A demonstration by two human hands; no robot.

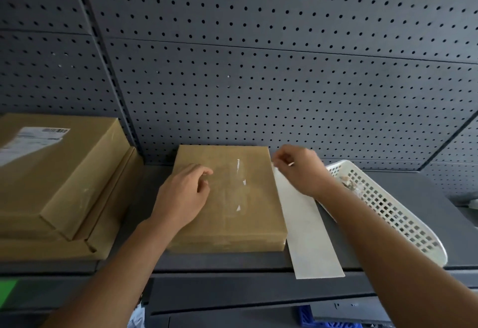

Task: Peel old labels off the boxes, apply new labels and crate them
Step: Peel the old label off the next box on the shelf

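Note:
A flat brown cardboard box (232, 198) lies on the dark shelf (403, 198) in front of me. Its top shows a pale patch and a few white label scraps. My left hand (183, 195) rests on the box's left part, fingers loosely curled and holding nothing. My right hand (300, 170) hovers past the box's far right corner, fingertips pinched on a small white bit at the top end of a long white paper strip (307, 234). That strip lies on the shelf along the box's right side and reaches over the front edge.
Two stacked brown boxes (59, 185) sit at the left, the top one carrying a white printed label (33, 141). A white perforated plastic basket (388, 206) holding scraps stands at the right. Grey pegboard (258, 69) forms the back wall. Something blue (310, 317) shows below the shelf.

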